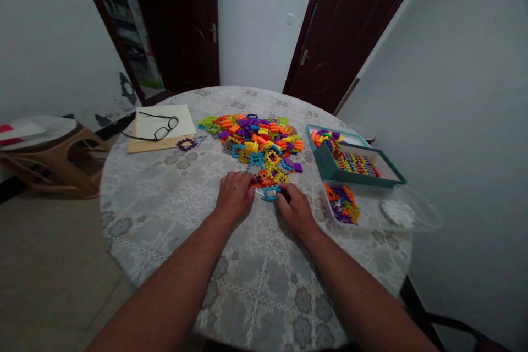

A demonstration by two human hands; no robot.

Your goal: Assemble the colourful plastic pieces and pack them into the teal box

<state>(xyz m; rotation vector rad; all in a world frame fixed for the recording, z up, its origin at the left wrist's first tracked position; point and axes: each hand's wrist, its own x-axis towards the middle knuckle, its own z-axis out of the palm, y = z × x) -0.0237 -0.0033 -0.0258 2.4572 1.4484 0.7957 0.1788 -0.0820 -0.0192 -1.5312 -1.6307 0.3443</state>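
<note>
My right hand (295, 208) pinches the edge of a light blue notched square building piece (271, 193) close above the tablecloth. To its left, my left hand (236, 192) has its fingers curled together. A bit of white shows between that hand and the blue piece, but what the left fingers hold is hidden. Just beyond both hands lie an orange square piece (265, 177) and a yellow square piece (281, 176). Behind them spreads a heap of interlocking plastic pieces (256, 137) in orange, purple, blue, green, red and yellow.
A round table (157, 203) wears a patterned grey cloth. At the right stand a green box (350, 171) and a clear plastic tub (371, 225), both containing colourful pieces. Black glasses (161, 131) rest on paper (185, 115) at the left, beside a dark purple piece (187, 144).
</note>
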